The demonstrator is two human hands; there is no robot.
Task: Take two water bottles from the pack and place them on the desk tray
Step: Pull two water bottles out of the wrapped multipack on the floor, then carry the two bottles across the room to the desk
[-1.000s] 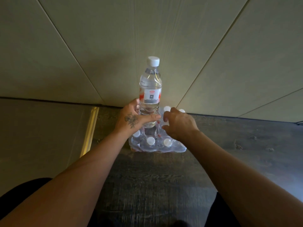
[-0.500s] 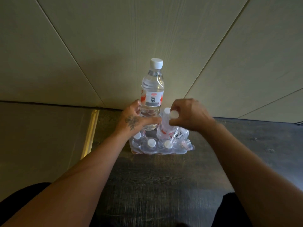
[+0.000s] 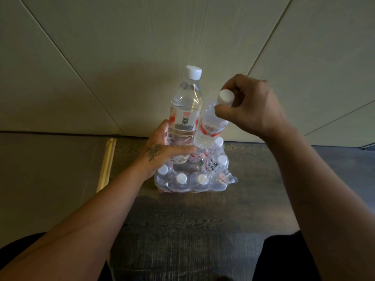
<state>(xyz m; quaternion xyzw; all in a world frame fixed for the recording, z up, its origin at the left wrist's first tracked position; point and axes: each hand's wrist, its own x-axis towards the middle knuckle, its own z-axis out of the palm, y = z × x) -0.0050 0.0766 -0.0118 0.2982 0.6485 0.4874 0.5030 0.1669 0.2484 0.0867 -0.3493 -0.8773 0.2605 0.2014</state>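
Note:
A shrink-wrapped pack of water bottles (image 3: 194, 179) with white caps sits on the dark wood floor against the wall. My left hand (image 3: 162, 153) grips the lower body of one clear bottle (image 3: 185, 110), held upright above the pack. My right hand (image 3: 251, 106) pinches the neck and cap of a second bottle (image 3: 211, 126), which hangs tilted, its base just above the pack and its side close to the first bottle. No desk tray is in view.
A beige panelled wall (image 3: 121, 47) rises right behind the pack. A brass strip (image 3: 106, 165) divides the dark wood floor (image 3: 182, 230) from a grey surface on the left. My dark-clad knees show at both bottom corners.
My right hand went into the pack, took a second bottle by its top and lifted it up and out. The left hand raised its bottle slightly.

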